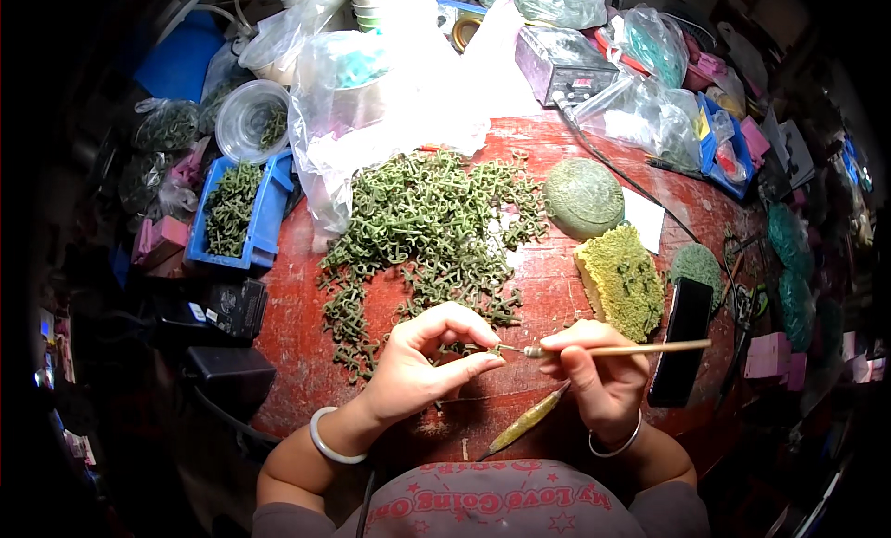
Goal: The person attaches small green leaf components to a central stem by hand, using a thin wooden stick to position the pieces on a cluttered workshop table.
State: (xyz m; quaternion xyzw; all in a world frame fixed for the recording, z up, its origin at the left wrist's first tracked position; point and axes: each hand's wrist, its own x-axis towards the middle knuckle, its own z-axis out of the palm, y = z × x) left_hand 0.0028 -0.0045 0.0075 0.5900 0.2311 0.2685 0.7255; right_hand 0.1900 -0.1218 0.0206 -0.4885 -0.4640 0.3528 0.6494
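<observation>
My left hand [408, 360] is closed in a pinch, thumb and forefinger tips on a tiny green piece [498, 351] whose shape is too small to make out. In my right hand [605, 382] is a slim wooden-handled tool [659, 348], held like a pen. Its fine metal tip points left and meets the piece at my left fingertips. Just beyond my left hand spreads a large heap of small curled green pieces [418, 208]. Below my right hand a yellowish spindle-shaped tool [527, 420] with pointed ends lies slantwise on the red table [297, 306].
A yellow sponge-like block [603, 273] carries several dark green bits. Near it are a round green pad [583, 198], a smaller green pad [696, 262] and a black phone [680, 343]. A blue bin [263, 246] stands left; a control box [566, 66] with a cable stands at the back.
</observation>
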